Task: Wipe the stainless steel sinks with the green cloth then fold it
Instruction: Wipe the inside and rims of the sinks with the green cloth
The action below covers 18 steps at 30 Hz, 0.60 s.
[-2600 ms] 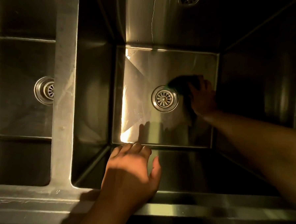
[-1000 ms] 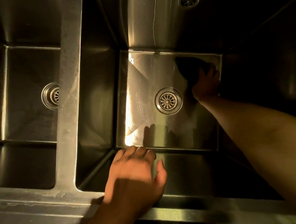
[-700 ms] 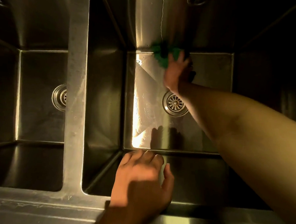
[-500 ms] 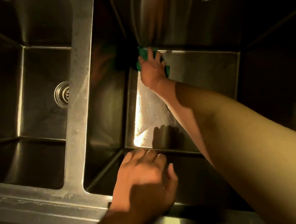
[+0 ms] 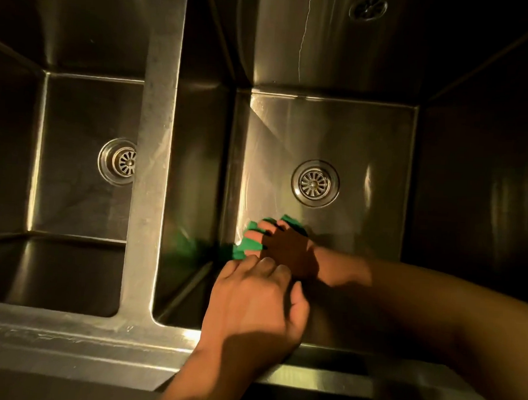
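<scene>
Two deep stainless steel sinks sit side by side in dim light. In the right sink (image 5: 367, 135) my right hand (image 5: 287, 250) lies with spread fingers on the green cloth (image 5: 251, 242), pressing it to the floor at the near left corner. The cloth's green reflection shows on the sink's left wall. My left hand (image 5: 251, 309) rests on the near rim of the right sink, fingers hanging over the inner wall, holding nothing. The left sink (image 5: 82, 190) holds nothing.
A round drain strainer (image 5: 315, 183) sits in the middle of the right sink's floor, another strainer (image 5: 119, 161) in the left one. A steel divider (image 5: 153, 163) separates the basins. The front ledge (image 5: 65, 339) runs along the near edge.
My right hand has swept the cloth from the far left corner of the right sink's floor down to the near left corner. The left hand has stayed on the rim.
</scene>
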Motion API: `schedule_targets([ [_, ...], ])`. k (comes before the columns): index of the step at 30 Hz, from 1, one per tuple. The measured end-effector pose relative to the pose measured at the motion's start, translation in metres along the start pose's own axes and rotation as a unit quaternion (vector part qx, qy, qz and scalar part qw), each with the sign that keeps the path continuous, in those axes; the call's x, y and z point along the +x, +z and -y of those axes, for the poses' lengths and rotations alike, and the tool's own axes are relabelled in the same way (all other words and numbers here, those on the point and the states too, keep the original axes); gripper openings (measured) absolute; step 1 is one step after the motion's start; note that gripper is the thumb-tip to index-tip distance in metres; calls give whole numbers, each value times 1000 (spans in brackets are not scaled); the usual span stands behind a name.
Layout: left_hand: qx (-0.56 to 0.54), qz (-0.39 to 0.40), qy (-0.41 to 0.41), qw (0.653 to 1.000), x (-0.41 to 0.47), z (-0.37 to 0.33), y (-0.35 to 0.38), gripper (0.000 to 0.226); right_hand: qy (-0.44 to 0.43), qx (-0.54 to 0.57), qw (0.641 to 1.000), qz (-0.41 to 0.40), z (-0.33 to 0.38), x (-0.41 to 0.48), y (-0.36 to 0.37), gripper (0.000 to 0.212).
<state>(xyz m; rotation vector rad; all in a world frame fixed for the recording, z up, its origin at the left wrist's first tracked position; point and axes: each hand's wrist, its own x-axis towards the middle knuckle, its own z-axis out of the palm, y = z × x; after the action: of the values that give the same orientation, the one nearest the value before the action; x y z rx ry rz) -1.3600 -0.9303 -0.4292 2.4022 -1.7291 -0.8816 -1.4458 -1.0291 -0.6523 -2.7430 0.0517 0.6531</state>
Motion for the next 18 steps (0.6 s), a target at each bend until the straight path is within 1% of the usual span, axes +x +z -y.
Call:
schedule_targets([
  [1,2,2,-2,1000,0,0,0,28,-12,-40,999,8,-3,-16,8,49],
  [2,3,3,-3,1000,-1,0,0,29,1,-52,999,15,-9,-29,14,47],
  [3,3,6,-5,1000,-1,0,-1,29,5,-15,1000,1,-17,-41,21,48],
  [4,1,11,-7,1000,-1,0,-1,30,14,50,998,42,-25,-53,20,51],
  [6,-7,19,-9,1000,-2,0,-3,33,33,125,988,85,-37,-74,16,49],
  [7,-12,22,-8,1000,-3,1,-3,35,60,115,985,111,-43,-89,12,45],
  [8,-16,25,-7,1000,-4,1,-4,36,100,149,977,117,-47,-103,6,42],
  [9,-19,26,-5,999,-4,1,-4,37,121,156,973,123,-54,-115,1,40],
  [11,-18,19,-1,1000,-4,1,-5,38,185,121,965,140,-67,-145,-9,42],
  [12,-16,16,2,1000,-4,1,-5,39,230,120,953,159,-70,-156,-14,44],
  [13,-14,16,5,1000,-4,1,-5,40,246,99,943,201,-72,-163,-16,44],
  [15,-12,12,9,1000,-4,2,-4,40,268,91,930,233,-72,-166,-28,39],
  [17,-4,-2,21,1000,-4,3,-3,37,272,96,932,220,-67,-164,-45,37],
  [18,4,-8,28,1000,-5,3,-3,35,285,108,931,200,-63,-162,-54,40],
])
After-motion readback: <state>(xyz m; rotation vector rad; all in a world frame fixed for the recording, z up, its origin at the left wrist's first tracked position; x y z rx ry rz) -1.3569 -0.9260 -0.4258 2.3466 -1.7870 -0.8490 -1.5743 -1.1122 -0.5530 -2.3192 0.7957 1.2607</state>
